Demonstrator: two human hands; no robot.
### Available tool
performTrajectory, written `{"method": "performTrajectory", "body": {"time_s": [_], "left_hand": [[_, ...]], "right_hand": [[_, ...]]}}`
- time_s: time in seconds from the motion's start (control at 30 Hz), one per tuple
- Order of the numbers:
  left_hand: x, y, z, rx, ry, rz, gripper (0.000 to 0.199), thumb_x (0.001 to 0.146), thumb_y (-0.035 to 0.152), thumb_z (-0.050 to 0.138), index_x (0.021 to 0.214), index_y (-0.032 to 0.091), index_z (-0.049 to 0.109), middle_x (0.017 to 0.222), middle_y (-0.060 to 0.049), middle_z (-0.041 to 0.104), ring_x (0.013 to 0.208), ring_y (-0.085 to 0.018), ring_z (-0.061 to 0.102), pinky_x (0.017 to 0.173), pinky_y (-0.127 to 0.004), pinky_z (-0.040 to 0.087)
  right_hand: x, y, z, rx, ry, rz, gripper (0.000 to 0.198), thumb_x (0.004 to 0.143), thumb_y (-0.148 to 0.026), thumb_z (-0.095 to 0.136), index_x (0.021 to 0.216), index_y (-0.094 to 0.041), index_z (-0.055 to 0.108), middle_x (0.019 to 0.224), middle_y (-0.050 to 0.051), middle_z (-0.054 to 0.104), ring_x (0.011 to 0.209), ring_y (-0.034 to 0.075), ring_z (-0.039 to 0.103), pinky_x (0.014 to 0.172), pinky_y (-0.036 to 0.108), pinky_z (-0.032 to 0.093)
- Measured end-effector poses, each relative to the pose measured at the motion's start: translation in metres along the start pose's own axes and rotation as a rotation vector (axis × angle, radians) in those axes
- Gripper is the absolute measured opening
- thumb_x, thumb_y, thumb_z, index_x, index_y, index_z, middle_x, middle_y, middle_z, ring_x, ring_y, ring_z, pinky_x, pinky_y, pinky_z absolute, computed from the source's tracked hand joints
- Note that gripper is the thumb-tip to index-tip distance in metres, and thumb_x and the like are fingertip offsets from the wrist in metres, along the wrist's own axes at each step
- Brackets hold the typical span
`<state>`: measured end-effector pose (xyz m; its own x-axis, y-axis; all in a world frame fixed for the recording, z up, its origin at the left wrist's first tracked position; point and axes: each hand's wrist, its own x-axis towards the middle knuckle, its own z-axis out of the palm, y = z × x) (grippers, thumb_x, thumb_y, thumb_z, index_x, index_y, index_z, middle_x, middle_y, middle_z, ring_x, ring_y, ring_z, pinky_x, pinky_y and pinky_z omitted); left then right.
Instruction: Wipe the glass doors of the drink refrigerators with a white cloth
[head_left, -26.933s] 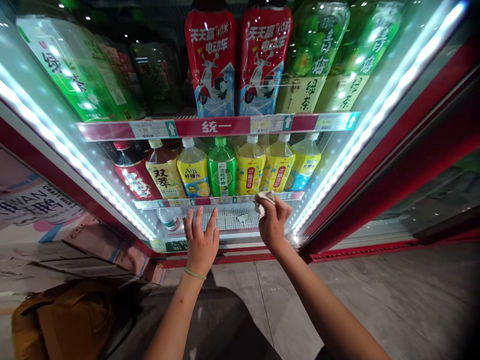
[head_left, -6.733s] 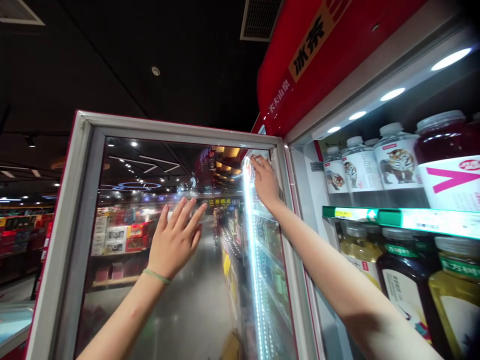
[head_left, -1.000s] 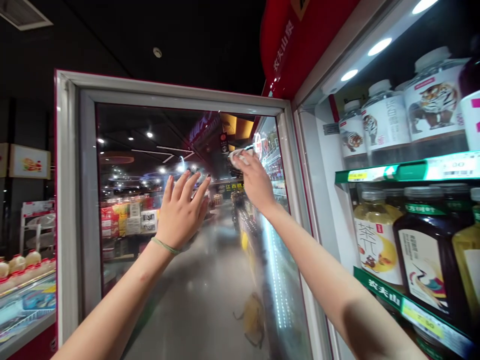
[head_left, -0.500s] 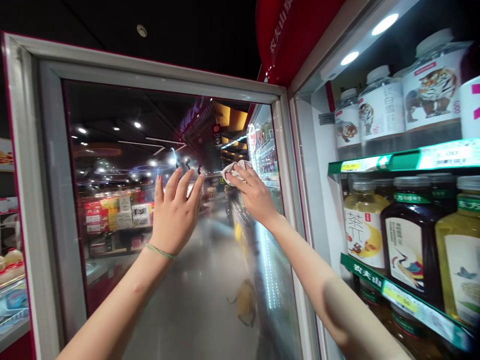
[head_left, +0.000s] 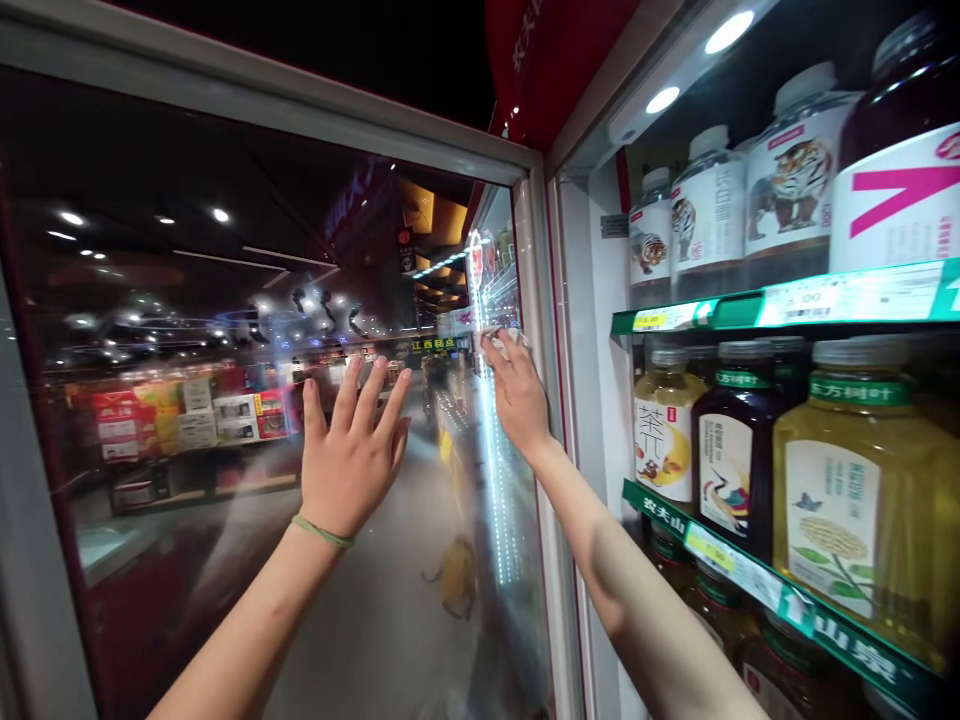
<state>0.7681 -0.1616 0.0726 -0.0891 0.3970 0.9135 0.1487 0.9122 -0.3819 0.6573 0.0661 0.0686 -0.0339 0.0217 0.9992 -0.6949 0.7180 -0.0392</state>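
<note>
An open glass fridge door (head_left: 225, 300) with a grey frame fills the left of the view. My left hand (head_left: 352, 450), fingers spread, lies flat on the glass near its middle and holds nothing. My right hand (head_left: 517, 395) presses a small white cloth (head_left: 499, 338) against the glass close to the door's right frame edge. The cloth shows only above my fingertips; the rest is hidden under the hand. A green band circles my left wrist.
The fridge interior on the right has green-edged shelves (head_left: 780, 300) with white tiger-label bottles (head_left: 795, 185) above and yellow and dark tea bottles (head_left: 724, 440) below. Through the glass I see a shop aisle, display shelves and a yellow bag (head_left: 456, 580) on the floor.
My right hand has slid the cloth rightward and slightly down toward the door's frame edge. The view has moved closer to the glass. My left hand stays flat on the pane.
</note>
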Motion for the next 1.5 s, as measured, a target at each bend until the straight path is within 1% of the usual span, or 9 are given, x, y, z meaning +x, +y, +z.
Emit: {"method": "performTrajectory", "body": {"time_s": [0.1, 0.3, 0.47, 0.67, 0.83, 1.03, 1.2, 1.37, 1.5], "left_hand": [[-0.001, 0.0, -0.002, -0.012, 0.001, -0.004, 0.073, 0.099, 0.027, 0.057, 0.164, 0.037, 0.025, 0.168, -0.008, 0.032, 0.158, -0.033, 0.025, 0.13, -0.066, 0.003], [-0.002, 0.001, -0.003, -0.049, -0.001, -0.011, 0.074, 0.099, 0.026, 0.058, 0.164, 0.038, 0.024, 0.168, -0.007, 0.032, 0.158, -0.033, 0.026, 0.13, -0.065, 0.003], [-0.002, 0.0, -0.002, -0.056, 0.005, -0.014, 0.073, 0.099, 0.027, 0.058, 0.163, 0.039, 0.026, 0.168, -0.007, 0.032, 0.158, -0.033, 0.026, 0.13, -0.065, 0.003], [-0.002, 0.0, -0.002, -0.072, 0.0, -0.028, 0.072, 0.099, 0.027, 0.059, 0.162, 0.039, 0.028, 0.167, -0.006, 0.034, 0.157, -0.033, 0.027, 0.13, -0.063, 0.004], [-0.002, 0.001, -0.003, -0.069, -0.003, -0.032, 0.071, 0.099, 0.028, 0.058, 0.162, 0.039, 0.029, 0.168, -0.006, 0.032, 0.158, -0.032, 0.025, 0.13, -0.064, 0.003], [-0.002, 0.001, -0.003, -0.073, 0.014, -0.019, 0.072, 0.098, 0.026, 0.058, 0.162, 0.039, 0.03, 0.168, -0.006, 0.034, 0.158, -0.032, 0.026, 0.13, -0.065, 0.004], [-0.002, 0.002, -0.004, -0.059, -0.005, -0.023, 0.071, 0.098, 0.026, 0.058, 0.162, 0.038, 0.029, 0.168, -0.006, 0.033, 0.158, -0.032, 0.025, 0.13, -0.065, 0.004], [-0.002, 0.002, -0.004, -0.036, -0.015, -0.016, 0.071, 0.099, 0.027, 0.058, 0.162, 0.037, 0.029, 0.168, -0.007, 0.033, 0.158, -0.032, 0.024, 0.13, -0.065, 0.004], [-0.002, 0.001, -0.004, -0.032, -0.008, -0.017, 0.07, 0.099, 0.027, 0.058, 0.162, 0.038, 0.029, 0.168, -0.006, 0.033, 0.159, -0.031, 0.024, 0.13, -0.065, 0.005]], "right_hand": [[-0.021, 0.0, 0.0, -0.022, 0.1, 0.115, 0.054, 0.104, -0.013, 0.036, 0.152, -0.032, 0.053, 0.158, 0.005, 0.051, 0.151, 0.022, 0.042, 0.125, 0.051, 0.041], [-0.03, -0.004, 0.001, -0.009, 0.003, -0.003, 0.052, 0.104, -0.015, 0.039, 0.148, -0.034, 0.058, 0.156, 0.003, 0.053, 0.154, 0.023, 0.038, 0.127, 0.049, 0.039], [-0.044, -0.005, 0.002, -0.012, 0.135, 0.14, 0.056, 0.104, -0.015, 0.034, 0.154, -0.034, 0.05, 0.156, 0.007, 0.052, 0.15, 0.023, 0.044, 0.123, 0.05, 0.043], [-0.041, -0.006, 0.003, -0.048, 0.018, 0.001, 0.054, 0.103, -0.015, 0.039, 0.15, -0.036, 0.055, 0.154, 0.003, 0.054, 0.151, 0.024, 0.04, 0.126, 0.052, 0.039], [-0.056, -0.008, 0.005, -0.115, 0.231, 0.149, 0.053, 0.102, -0.015, 0.039, 0.148, -0.033, 0.057, 0.136, 0.013, 0.06, 0.132, 0.028, 0.052, 0.111, 0.054, 0.049], [-0.053, -0.023, 0.007, -0.099, 0.126, 0.038, 0.051, 0.098, -0.012, 0.046, 0.139, -0.037, 0.065, 0.129, 0.009, 0.061, 0.121, 0.027, 0.053, 0.109, 0.049, 0.048], [-0.064, -0.014, 0.004, -0.197, 0.262, 0.196, 0.053, 0.101, -0.015, 0.04, 0.149, -0.034, 0.054, 0.125, 0.014, 0.057, 0.115, 0.029, 0.053, 0.1, 0.052, 0.051], [-0.072, -0.018, 0.005, -0.159, 0.12, 0.051, 0.056, 0.1, -0.013, 0.044, 0.15, -0.036, 0.053, 0.13, 0.011, 0.057, 0.119, 0.028, 0.053, 0.104, 0.048, 0.049], [-0.074, -0.013, 0.006, -0.198, 0.21, 0.206, 0.057, 0.102, -0.016, 0.038, 0.153, -0.04, 0.049, 0.13, 0.013, 0.056, 0.117, 0.03, 0.052, 0.102, 0.053, 0.05]]}}
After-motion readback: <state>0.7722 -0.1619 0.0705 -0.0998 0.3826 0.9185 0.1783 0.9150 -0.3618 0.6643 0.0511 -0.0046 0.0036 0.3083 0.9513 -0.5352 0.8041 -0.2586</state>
